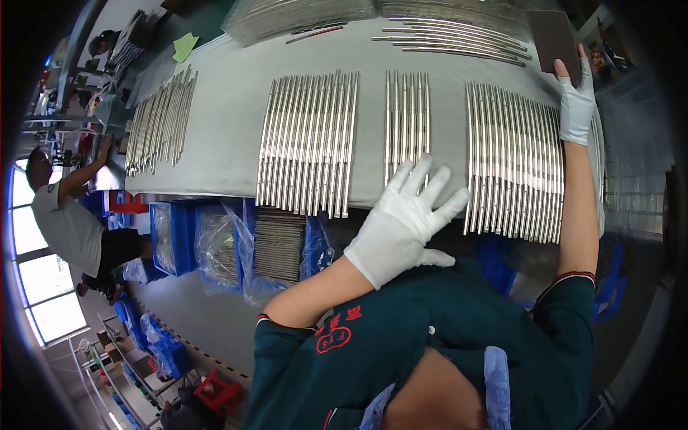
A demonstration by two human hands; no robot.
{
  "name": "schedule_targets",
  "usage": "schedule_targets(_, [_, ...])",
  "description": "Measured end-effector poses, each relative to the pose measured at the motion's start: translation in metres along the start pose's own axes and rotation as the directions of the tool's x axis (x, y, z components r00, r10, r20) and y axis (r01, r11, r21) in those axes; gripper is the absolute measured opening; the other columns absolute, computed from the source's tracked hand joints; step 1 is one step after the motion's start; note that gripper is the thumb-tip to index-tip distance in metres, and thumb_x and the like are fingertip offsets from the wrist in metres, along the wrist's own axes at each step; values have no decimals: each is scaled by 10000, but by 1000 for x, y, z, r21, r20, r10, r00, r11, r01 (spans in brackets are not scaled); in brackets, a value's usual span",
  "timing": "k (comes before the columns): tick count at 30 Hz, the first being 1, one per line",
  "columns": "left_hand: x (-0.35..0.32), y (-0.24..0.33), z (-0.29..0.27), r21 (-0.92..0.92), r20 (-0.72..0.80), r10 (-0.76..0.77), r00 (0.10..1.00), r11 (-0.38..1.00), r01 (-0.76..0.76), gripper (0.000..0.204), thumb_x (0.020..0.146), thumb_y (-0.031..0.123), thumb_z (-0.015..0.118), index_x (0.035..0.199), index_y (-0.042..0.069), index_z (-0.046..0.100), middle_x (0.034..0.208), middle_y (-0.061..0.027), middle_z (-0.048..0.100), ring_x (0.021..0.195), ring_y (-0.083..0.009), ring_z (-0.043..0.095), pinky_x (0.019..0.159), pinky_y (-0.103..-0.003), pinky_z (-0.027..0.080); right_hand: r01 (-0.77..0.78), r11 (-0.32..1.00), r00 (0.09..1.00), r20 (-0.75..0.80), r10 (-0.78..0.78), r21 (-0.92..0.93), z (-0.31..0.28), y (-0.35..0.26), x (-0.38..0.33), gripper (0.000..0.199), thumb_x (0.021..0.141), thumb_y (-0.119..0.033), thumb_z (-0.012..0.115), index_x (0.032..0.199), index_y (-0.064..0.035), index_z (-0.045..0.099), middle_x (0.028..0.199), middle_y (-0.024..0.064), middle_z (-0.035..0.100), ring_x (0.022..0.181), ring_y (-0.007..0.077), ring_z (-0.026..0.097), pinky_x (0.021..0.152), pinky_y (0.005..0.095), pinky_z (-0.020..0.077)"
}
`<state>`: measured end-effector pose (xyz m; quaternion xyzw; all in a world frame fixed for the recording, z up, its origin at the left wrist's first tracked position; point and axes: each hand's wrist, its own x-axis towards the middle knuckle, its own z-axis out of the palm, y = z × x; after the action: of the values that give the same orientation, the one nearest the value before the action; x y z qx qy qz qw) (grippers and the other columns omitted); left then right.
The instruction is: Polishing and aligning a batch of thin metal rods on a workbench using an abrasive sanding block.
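My left hand (405, 223), in a white glove, spreads its fingers over the near ends of a narrow row of shiny metal tubes (407, 118). It grips nothing. My right arm reaches to the far right, where my right hand (577, 104), gloved with bare fingertips showing, holds a dark brown rectangular sheet (553, 39) by its near corner. Below that hand lies a wide row of metal tubes (512, 161), side by side. Left of my left hand is another wide row of tubes (307, 143).
A grey-topped table (226, 107) carries more tubes (163, 122) at left and a crosswise bundle (455, 39) at the back. Plastic-wrapped stacks (301, 16) stand behind. Blue crates (173, 236) and bundled rods (277, 247) sit below the edge. A person (79, 208) works at far left.
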<state>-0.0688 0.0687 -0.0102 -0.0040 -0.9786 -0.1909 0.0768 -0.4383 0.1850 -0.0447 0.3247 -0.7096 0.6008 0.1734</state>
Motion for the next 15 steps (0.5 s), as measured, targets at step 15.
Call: schedule_targets(15, [9, -7, 8, 108, -70, -102, 992, 988, 109, 1086, 594, 678, 726, 1426, 52, 415, 1339, -343, 428, 1314, -495, 379, 1128, -561, 262, 20, 997, 999, 44, -16, -80, -2, 5, -1, 590, 906, -208, 723, 1436, -98, 487, 1254, 91, 626, 1098, 139, 586, 967, 260, 453])
